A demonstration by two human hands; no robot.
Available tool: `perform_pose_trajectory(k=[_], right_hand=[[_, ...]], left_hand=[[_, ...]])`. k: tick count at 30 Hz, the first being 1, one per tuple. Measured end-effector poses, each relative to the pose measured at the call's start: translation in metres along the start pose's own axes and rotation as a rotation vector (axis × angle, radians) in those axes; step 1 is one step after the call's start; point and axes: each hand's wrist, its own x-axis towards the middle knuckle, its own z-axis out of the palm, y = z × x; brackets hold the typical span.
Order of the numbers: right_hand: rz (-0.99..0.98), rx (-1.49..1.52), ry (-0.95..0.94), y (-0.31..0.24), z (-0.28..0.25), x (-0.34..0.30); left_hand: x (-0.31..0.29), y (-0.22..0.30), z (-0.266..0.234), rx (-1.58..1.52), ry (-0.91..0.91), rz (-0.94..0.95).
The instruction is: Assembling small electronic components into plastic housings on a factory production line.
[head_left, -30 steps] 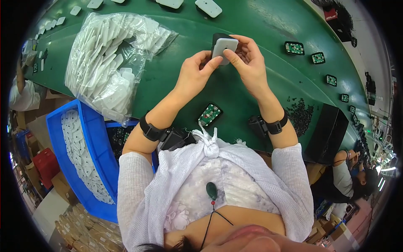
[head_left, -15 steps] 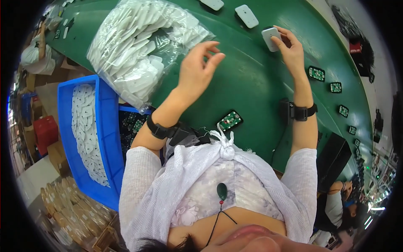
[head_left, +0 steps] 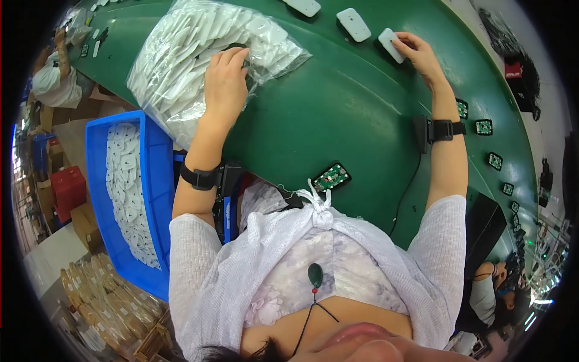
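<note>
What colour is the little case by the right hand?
The case is white on top; shown best in the head view.

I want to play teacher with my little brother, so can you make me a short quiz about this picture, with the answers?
1. Which is nearest the right hand?
A) the red box
B) a white case
C) the green pendant

2. True or false: the big blue bin has white pieces in it.

3. Fill in the missing word: the left hand is over a clear plastic ____ with white plates inside.

Key:
1. B
2. True
3. bag
</note>
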Motion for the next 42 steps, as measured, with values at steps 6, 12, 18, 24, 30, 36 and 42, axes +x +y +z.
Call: perform_pose_trajectory(k=[6, 12, 18, 24, 30, 36, 42], right_hand=[[-0.047, -0.025, -0.005, -0.006, 0.006, 0.001], [-0.103, -0.071, 0.162, 0.011, -0.003, -0.001], [-0.145, -0.059, 0.314, -0.024, -0.043, -0.086], [-0.083, -0.164, 0.494, -0.018, -0.099, -0.209], [0.220, -0.629, 0.538, 0.002, -0.059, -0.271], [0.224, -0.694, 0.427, 0.029, -0.022, -0.290], [0.073, -0.757, 0.484, 0.024, -0.015, -0.293]], left_hand=[[0.010, 0.002, 0.016, -0.031, -0.055, -0.047], [0.011, 0.001, 0.023, 0.049, -0.010, -0.010], [0.004, -0.007, 0.015, 0.067, 0.007, -0.107], [-0.003, 0.004, -0.015, -0.047, -0.031, -0.201], [-0.016, 0.036, -0.041, -0.377, 0.045, -0.319], [-0.017, 0.100, -0.029, -1.193, -0.341, -0.417], [-0.016, 0.128, -0.010, -1.352, -0.501, -0.402]])
